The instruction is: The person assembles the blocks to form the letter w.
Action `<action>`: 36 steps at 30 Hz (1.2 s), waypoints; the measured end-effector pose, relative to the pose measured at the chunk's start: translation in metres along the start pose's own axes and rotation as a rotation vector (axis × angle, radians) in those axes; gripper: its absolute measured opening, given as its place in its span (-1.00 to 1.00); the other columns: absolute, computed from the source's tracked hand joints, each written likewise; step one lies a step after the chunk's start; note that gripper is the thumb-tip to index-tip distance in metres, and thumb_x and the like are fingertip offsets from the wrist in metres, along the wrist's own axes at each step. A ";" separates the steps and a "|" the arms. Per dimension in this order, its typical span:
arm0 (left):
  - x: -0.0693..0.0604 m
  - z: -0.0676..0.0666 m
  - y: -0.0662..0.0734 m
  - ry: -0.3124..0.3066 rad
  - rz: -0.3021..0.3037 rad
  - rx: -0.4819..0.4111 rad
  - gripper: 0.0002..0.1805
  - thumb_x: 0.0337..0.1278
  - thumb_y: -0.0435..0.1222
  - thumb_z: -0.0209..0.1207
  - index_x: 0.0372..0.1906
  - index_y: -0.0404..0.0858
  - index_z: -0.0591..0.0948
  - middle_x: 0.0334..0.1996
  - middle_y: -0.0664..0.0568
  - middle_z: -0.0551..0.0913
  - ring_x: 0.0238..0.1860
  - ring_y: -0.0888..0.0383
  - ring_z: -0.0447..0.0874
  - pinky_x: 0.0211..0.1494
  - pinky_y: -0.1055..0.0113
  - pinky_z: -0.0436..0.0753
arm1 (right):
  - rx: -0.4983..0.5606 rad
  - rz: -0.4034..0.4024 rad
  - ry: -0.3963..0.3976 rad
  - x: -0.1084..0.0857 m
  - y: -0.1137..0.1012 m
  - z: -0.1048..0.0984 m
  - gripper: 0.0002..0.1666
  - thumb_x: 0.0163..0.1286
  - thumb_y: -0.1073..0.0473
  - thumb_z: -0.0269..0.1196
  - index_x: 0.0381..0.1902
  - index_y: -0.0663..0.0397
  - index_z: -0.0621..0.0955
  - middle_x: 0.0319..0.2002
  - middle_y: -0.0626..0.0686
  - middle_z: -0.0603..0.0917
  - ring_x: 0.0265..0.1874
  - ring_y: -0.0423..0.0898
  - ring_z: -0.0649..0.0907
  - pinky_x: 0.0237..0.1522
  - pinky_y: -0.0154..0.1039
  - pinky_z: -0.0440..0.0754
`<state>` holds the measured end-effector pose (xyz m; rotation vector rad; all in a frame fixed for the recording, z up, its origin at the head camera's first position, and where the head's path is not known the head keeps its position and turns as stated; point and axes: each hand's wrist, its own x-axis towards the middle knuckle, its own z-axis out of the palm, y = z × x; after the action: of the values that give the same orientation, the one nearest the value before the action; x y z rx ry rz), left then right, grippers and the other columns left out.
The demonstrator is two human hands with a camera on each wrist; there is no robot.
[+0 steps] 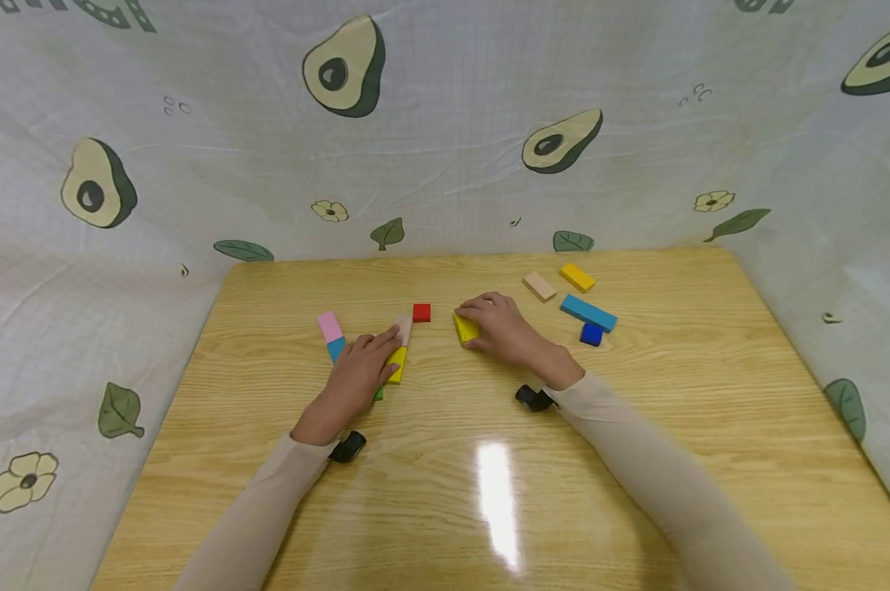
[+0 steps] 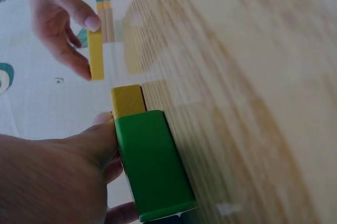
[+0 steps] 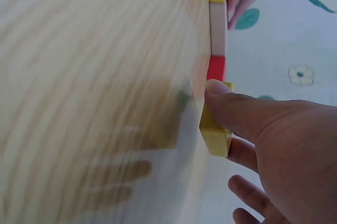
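A yellow block (image 1: 465, 328) is pinched between the thumb and fingers of my right hand (image 1: 502, 330); in the right wrist view the same block (image 3: 215, 132) is tilted. My left hand (image 1: 358, 373) lies over a group of blocks, its fingertips at a pale block (image 1: 404, 330) and a yellow block (image 1: 396, 365). A green block (image 2: 152, 166) stands beside its thumb in the left wrist view. Left of that hand are a pink block (image 1: 330, 326) and a blue one (image 1: 336, 348). A small red block (image 1: 421, 313) lies by the pale block's far end.
At the back right of the wooden table (image 1: 637, 460) lie a beige block (image 1: 539, 286), an orange-yellow block (image 1: 577, 277), a long blue block (image 1: 589, 313) and a small dark blue block (image 1: 591, 334). A patterned cloth (image 1: 445, 164) hangs behind the table.
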<state>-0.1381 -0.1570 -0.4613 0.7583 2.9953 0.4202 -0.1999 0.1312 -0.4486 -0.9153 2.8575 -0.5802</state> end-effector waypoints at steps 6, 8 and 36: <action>-0.002 0.000 0.001 -0.017 -0.004 -0.006 -0.46 0.57 -0.23 0.19 0.50 -0.33 0.49 0.57 -0.17 0.38 0.40 -0.28 0.47 0.37 -0.24 0.47 | -0.033 -0.043 -0.032 0.006 -0.008 0.009 -0.29 0.47 0.08 0.44 0.48 0.19 0.53 0.42 0.16 0.56 0.46 0.24 0.40 0.50 0.24 0.27; -0.001 0.000 0.001 -0.017 -0.002 0.002 -0.46 0.57 -0.23 0.18 0.50 -0.33 0.49 0.57 -0.17 0.38 0.39 -0.28 0.47 0.37 -0.24 0.47 | -0.027 -0.047 -0.034 0.008 -0.010 0.010 -0.30 0.47 0.08 0.43 0.48 0.19 0.53 0.42 0.16 0.56 0.46 0.23 0.40 0.51 0.24 0.26; 0.002 -0.001 0.001 -0.035 -0.022 0.018 -0.46 0.59 -0.20 0.17 0.51 -0.31 0.49 0.59 -0.13 0.36 0.41 -0.24 0.46 0.37 -0.21 0.48 | -0.037 -0.083 -0.008 0.020 -0.021 0.023 -0.38 0.50 0.06 0.41 0.44 0.11 0.59 0.42 0.18 0.55 0.41 0.20 0.45 0.47 0.22 0.34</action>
<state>-0.1396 -0.1556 -0.4599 0.7257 2.9760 0.3750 -0.1999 0.0962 -0.4615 -1.0435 2.8441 -0.5313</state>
